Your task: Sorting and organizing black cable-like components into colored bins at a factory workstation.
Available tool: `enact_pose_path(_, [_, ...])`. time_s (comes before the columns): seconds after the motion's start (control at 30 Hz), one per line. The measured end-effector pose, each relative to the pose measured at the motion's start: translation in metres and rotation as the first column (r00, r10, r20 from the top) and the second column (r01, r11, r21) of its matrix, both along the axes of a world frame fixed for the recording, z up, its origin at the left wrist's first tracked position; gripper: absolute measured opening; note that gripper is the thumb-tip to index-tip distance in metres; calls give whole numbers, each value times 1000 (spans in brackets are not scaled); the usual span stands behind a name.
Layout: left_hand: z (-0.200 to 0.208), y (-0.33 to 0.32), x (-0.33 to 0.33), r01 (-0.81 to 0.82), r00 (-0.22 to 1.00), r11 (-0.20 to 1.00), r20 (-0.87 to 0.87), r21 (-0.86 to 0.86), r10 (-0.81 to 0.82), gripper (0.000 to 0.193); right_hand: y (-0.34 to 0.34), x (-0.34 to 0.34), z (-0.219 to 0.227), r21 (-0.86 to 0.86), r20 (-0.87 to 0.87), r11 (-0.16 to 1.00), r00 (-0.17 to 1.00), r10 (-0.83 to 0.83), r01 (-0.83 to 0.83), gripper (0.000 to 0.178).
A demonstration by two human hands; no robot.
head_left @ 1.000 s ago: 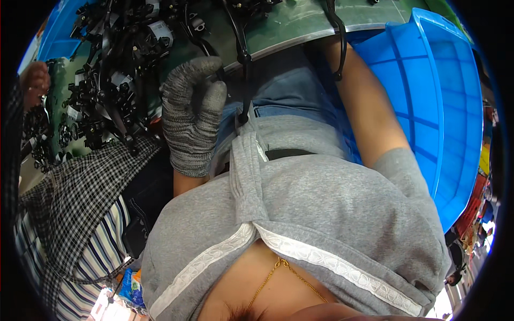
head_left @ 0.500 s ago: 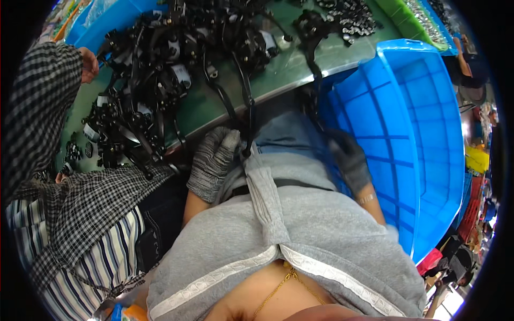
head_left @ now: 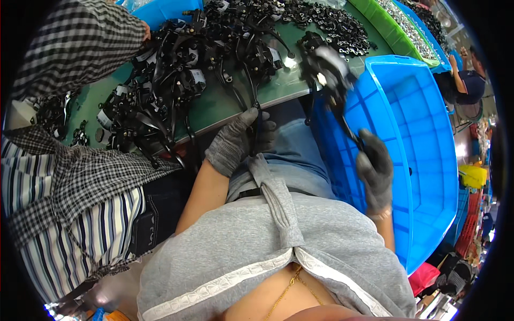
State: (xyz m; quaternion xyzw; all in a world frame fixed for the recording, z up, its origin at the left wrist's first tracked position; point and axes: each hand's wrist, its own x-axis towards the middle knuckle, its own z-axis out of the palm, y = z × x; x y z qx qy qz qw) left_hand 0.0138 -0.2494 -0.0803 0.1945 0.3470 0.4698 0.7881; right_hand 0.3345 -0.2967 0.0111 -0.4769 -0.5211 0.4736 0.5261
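My right hand (head_left: 376,168), in a grey knit glove, is closed around the lower end of a black handlebar lever assembly (head_left: 336,99). The assembly is raised and smeared by motion, its bulky end up over the table edge, beside the big blue crate (head_left: 402,155). At the table edge my left hand (head_left: 235,140), gloved alike, is closed on the overhanging lever of another assembly (head_left: 252,85). That one's housing still lies on the table, and the fingers partly cover its lever. A heap of similar black lever assemblies (head_left: 166,80) spreads to the left.
The green table (head_left: 214,119) also holds many small black and metal parts (head_left: 340,27). A green tray (head_left: 383,27) of small pieces stands at the far right, a blue bin (head_left: 166,12) at the far left. Close on my left, a co-worker's checked sleeve (head_left: 80,45) reaches over the table.
My right hand has moved right and lifted the lever assembly toward the crate. My left hand has moved right and closed on a lever. The co-worker's arm has reached further over the table.
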Motion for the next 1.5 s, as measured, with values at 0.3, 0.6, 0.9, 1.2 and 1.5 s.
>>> enact_pose_path(0.3, [15,35,12,220,677,966,692,133,-249,50,138,-78,-92,288,194,956,974,-120,61,53])
enact_pose_path(0.6, [31,74,10,25,873,998,485,51,-46,40,146,-72,-84,69,490,997,869,-70,41,51])
enact_pose_path(0.9, [48,60,20,-34,961,997,276,64,15,29,156,-58,-102,214,220,976,975,-7,-41,44])
enact_pose_path(1.2, [132,34,2,-136,988,978,-44,159,145,24,155,-100,-52,295,55,946,991,120,-131,46])
enact_pose_path(1.5, [114,48,-76,-236,970,812,172,534,169,31,191,-220,10,332,36,839,895,445,-431,43])
